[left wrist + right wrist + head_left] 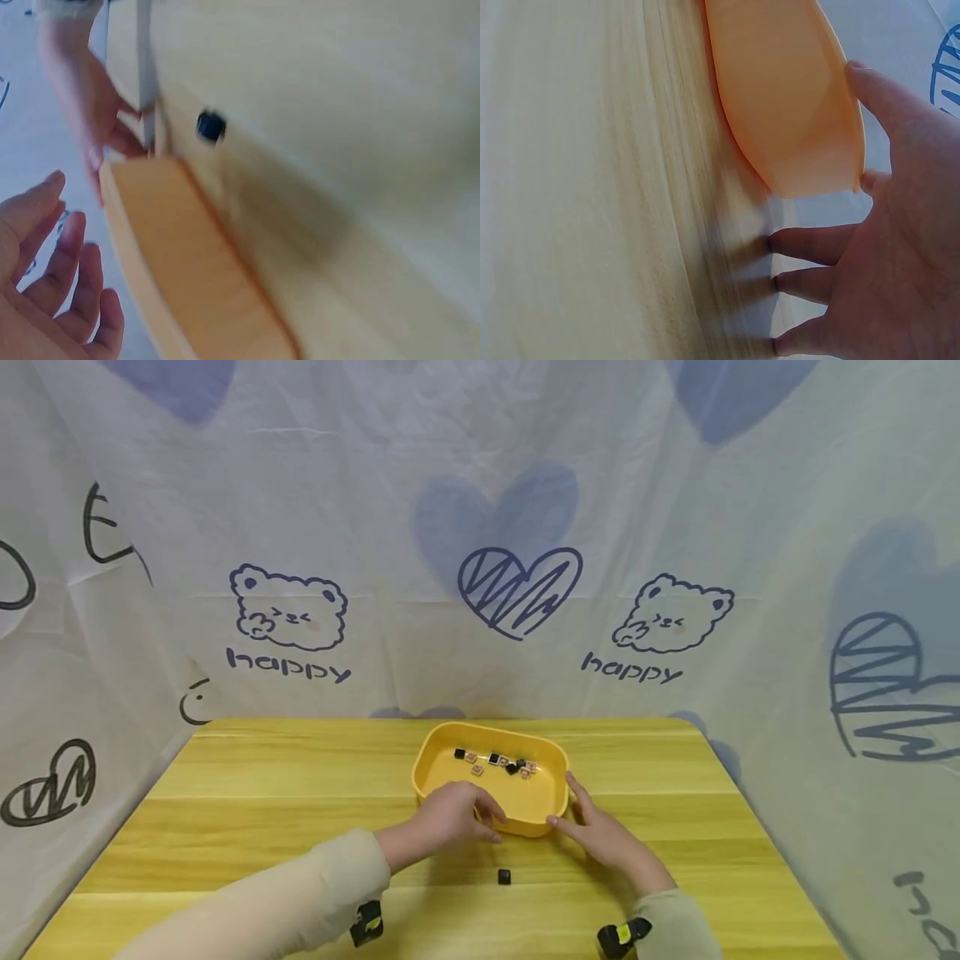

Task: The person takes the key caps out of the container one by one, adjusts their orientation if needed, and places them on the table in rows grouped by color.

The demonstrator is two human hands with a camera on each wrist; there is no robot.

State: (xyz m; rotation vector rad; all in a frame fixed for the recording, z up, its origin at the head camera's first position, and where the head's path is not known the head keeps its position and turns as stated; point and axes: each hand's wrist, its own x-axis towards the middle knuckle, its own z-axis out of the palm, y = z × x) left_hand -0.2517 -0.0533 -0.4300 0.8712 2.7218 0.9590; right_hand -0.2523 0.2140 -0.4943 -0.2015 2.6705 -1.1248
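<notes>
A shallow yellow tray (525,814) stands toward the far side of the table. Small black pieces (459,753) and pale pinkish square pieces (477,770) lie inside it, mostly along its back half. Over the tray's front rim hovers my left hand (455,814), fingers loosely bent and nothing held, as the left wrist view (56,289) also shows. My right hand (606,839) is at the tray's right end, thumb and a finger touching the rim; its other fingers stretch out in the right wrist view (907,247). One small black block (504,877) lies on the table before the tray.
The wood-grain table (285,835) carries the tray and the lone block. A white cloth (390,527) printed with hearts and bears hangs behind it and along both sides. Black bands (366,924) are worn at both wrists.
</notes>
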